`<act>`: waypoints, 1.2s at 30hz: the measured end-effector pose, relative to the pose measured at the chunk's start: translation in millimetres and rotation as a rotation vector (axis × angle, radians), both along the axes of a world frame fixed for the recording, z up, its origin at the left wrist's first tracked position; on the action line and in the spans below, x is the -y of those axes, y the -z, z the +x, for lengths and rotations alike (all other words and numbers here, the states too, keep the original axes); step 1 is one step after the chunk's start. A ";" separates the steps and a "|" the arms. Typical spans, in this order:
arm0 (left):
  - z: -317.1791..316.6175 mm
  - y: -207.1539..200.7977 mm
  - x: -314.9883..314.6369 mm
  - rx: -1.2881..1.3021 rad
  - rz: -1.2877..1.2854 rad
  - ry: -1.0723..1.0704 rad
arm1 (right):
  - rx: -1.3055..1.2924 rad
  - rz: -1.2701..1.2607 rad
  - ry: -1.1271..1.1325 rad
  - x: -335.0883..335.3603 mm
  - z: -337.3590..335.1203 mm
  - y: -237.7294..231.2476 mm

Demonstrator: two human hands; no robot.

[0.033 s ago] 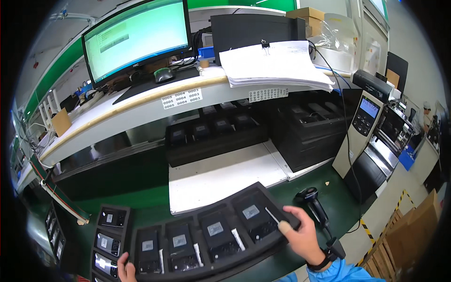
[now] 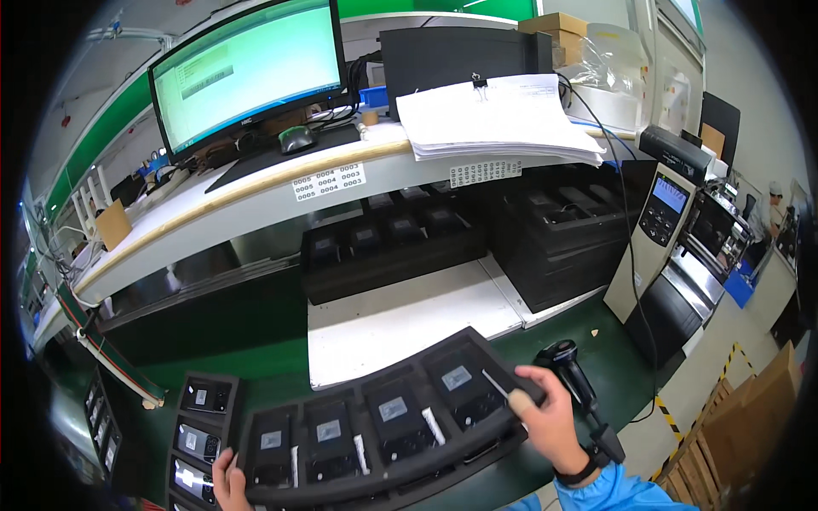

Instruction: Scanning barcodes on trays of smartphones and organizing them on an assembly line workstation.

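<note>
A long black foam tray (image 2: 407, 470) is held tilted between my two hands. In its compartments lie several dark phones (image 2: 327, 433) with pale square labels, with white strips (image 2: 361, 455) beside them. My left hand (image 2: 228, 484) grips the tray's left end, only its fingers showing. My right hand (image 2: 550, 424) is closed around the right end, thumb on the top rim and fingers behind the edge. Under the tray's front edge, part of another black tray (image 2: 479, 451) shows. Close to my right hand, a black handheld barcode scanner (image 2: 578, 381) rests on the green table.
To the left lies another black tray of phones (image 2: 199, 443). Beyond the white board (image 2: 383, 332) stand stacked black trays (image 2: 562, 255). Above are a shelf with a monitor (image 2: 247, 77), a mouse (image 2: 296, 138) and clipped papers (image 2: 503, 119). A label printer (image 2: 660, 213) stands right.
The held tray has risen slightly and tilted at its right end, and more of the tray beneath shows. My left hand has shifted a little up and right.
</note>
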State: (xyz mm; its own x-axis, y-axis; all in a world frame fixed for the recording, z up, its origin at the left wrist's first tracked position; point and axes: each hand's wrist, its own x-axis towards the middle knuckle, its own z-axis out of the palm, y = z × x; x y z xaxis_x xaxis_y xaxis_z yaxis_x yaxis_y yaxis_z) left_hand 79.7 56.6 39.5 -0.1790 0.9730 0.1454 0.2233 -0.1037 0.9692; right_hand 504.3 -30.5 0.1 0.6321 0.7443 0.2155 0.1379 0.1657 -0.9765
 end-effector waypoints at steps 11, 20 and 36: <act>83.8 6.4 -113.8 -0.004 0.331 0.071 | 0.038 0.273 0.323 -99.2 61.5 3.5; 142.1 76.5 -156.2 -0.316 0.399 0.327 | 0.081 0.101 0.155 -138.6 67.3 61.3; 175.2 55.1 -107.7 -0.603 0.750 0.657 | 0.703 -0.687 0.447 15.1 92.2 28.7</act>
State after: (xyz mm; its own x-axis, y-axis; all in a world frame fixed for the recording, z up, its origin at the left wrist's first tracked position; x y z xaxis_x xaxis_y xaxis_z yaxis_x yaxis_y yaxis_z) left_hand 254.9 164.3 -15.7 0.6219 0.4867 0.6135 0.3178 -0.8728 0.3704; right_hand 596.5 -45.6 -28.6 0.7742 0.5768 0.2605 0.6160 -0.5922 -0.5195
